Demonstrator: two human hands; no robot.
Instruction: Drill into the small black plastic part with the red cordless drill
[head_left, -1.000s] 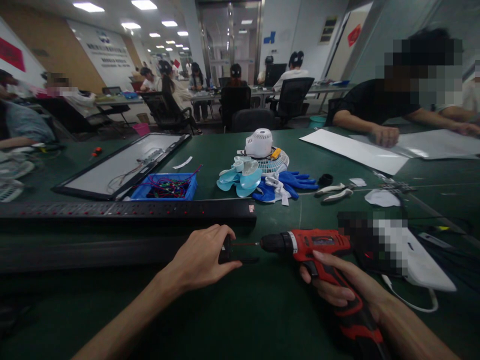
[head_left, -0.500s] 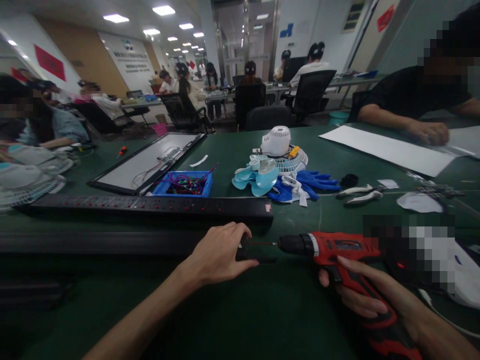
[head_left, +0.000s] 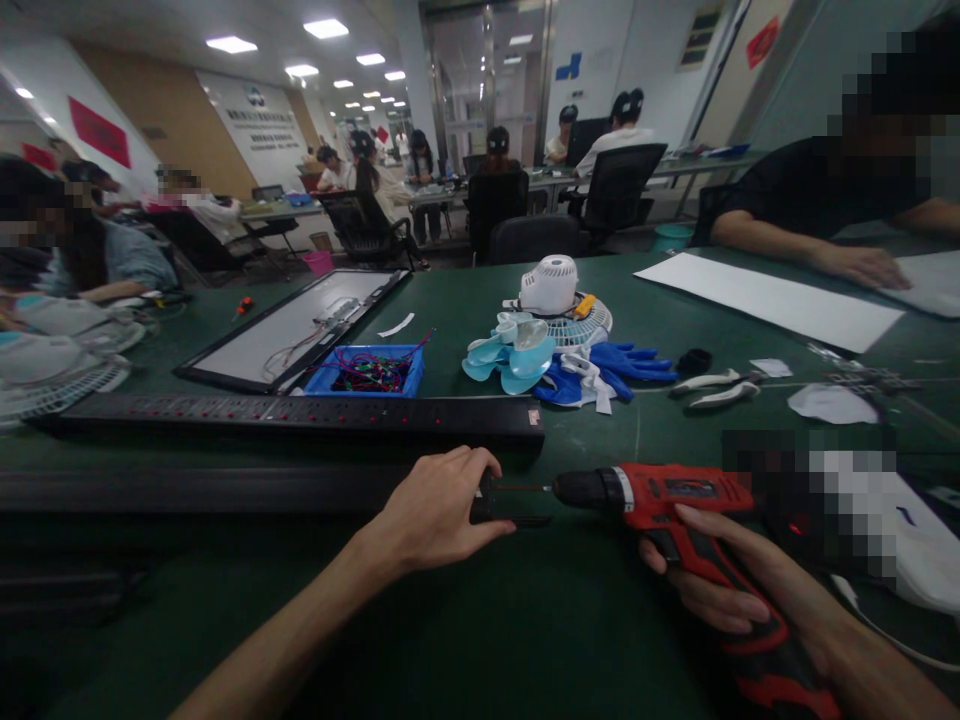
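Note:
My left hand [head_left: 439,510] is closed around the right end of a long black bar [head_left: 225,490] lying on the green table. My right hand [head_left: 735,580] grips a red and black cordless drill [head_left: 675,495] by its handle, index finger near the trigger. The drill points left, and its long thin bit [head_left: 521,488] reaches the bar's end beside my left fingers. Whether the tip sits in a screw is hidden by the hand. Behind the bar lies a black power strip [head_left: 300,418] with a row of small red marks.
A blue tray [head_left: 364,370] of wires, light-blue fan blades [head_left: 510,352], a white fan body [head_left: 550,285], blue gloves [head_left: 622,365] and pliers [head_left: 724,388] lie beyond. A flat panel [head_left: 277,330] is back left. Across the table at right, a co-worker's hand [head_left: 870,268] rests near white sheets.
Both my hands, the bar and the drill hold nearly the same positions. The co-worker's hand at the right has shifted slightly over the white sheet.

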